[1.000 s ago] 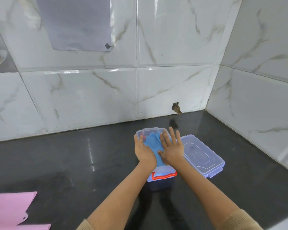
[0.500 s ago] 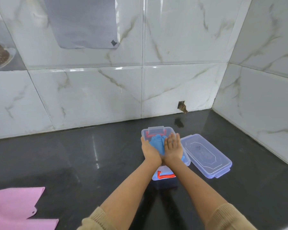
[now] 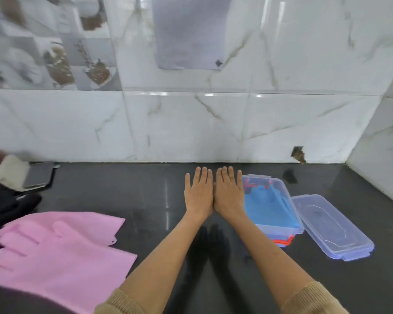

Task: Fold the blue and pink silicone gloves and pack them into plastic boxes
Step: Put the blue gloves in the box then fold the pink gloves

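The pink gloves point(image 3: 61, 252) lie flat and unfolded on the black counter point(image 3: 145, 193) at 8 o'clock, one over the other, fingers pointing to 9 o'clock and cuffs toward 3, long axis running left to right; their lower edge is cut off by the frame. Both forearms reach up the middle from tan sleeves. The left hand point(image 3: 198, 196) and right hand point(image 3: 229, 194) are flat, palms down, fingers straight and close together pointing to 12 o'clock, inner edges touching each other; neither holds anything, and whether they rest on the counter or hover above it is unclear. Just beside the right hand at 3 o'clock is the clear box point(image 3: 293, 228), long axis from 12 to 5 o'clock, with the folded blue glove point(image 3: 268, 209) inside, an orange strip showing at its near end. The lid point(image 3: 331, 227) lies beside it at 4 o'clock, parallel. At far left, dark blurred objects are hard to make out.
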### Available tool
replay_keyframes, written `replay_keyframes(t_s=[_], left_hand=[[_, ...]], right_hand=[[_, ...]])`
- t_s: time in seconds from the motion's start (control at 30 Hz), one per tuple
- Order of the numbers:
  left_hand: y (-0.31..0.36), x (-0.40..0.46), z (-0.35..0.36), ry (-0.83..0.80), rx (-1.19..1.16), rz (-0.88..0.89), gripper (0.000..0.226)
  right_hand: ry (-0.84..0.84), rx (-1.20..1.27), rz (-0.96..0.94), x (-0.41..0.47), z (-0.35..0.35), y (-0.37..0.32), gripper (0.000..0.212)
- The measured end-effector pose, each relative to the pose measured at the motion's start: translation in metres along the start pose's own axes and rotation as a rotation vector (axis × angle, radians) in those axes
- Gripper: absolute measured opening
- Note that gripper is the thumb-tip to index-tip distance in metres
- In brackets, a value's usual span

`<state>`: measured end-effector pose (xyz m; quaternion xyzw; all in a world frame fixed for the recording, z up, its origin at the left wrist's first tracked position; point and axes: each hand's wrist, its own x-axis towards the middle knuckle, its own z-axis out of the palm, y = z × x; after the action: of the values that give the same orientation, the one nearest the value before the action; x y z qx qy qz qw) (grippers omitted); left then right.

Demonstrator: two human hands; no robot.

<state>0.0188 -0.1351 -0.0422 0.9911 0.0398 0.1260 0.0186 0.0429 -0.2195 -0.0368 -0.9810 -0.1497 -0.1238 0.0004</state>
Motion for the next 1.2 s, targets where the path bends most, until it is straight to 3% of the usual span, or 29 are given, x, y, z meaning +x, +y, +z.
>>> replay_keyframes(t_s=[0.37, 0.5, 0.63, 0.77, 0.87, 0.97, 1.2], left_hand=[[-0.196, -0.125, 0.004, -0.089, 0.101, -0.611, 0.062], [-0.236, -0.175, 0.004, -0.138, 0.089, -0.809, 0.065], [-0.249, -0.2, 0.007, -0.147, 0.001, -0.902, 0.056], [-0.247, -0.209, 0.017, -0.168, -0.09, -0.933, 0.056], [-0.243, -0.207, 0.023, -0.184, -0.141, -0.947, 0.056], [-0.236, -0.197, 0.027, -0.183, -0.179, -0.949, 0.058], [-0.184, -0.149, 0.033, -0.148, -0.248, -0.836, 0.06]], right_hand=[[-0.112, 0.267, -0.568, -0.044, 0.031, -0.223, 0.052], [-0.209, 0.298, -0.682, -0.068, 0.038, -0.278, 0.044], [-0.264, 0.394, -0.615, -0.083, 0.043, -0.302, 0.037], [-0.438, 0.663, -0.374, -0.078, 0.043, -0.304, 0.039], [-0.582, 0.786, -0.375, -0.062, 0.048, -0.298, 0.028], [-0.685, 0.87, -0.381, -0.052, 0.048, -0.288, 0.04], [-0.613, 1.065, -0.209, -0.039, 0.05, -0.233, 0.033]])
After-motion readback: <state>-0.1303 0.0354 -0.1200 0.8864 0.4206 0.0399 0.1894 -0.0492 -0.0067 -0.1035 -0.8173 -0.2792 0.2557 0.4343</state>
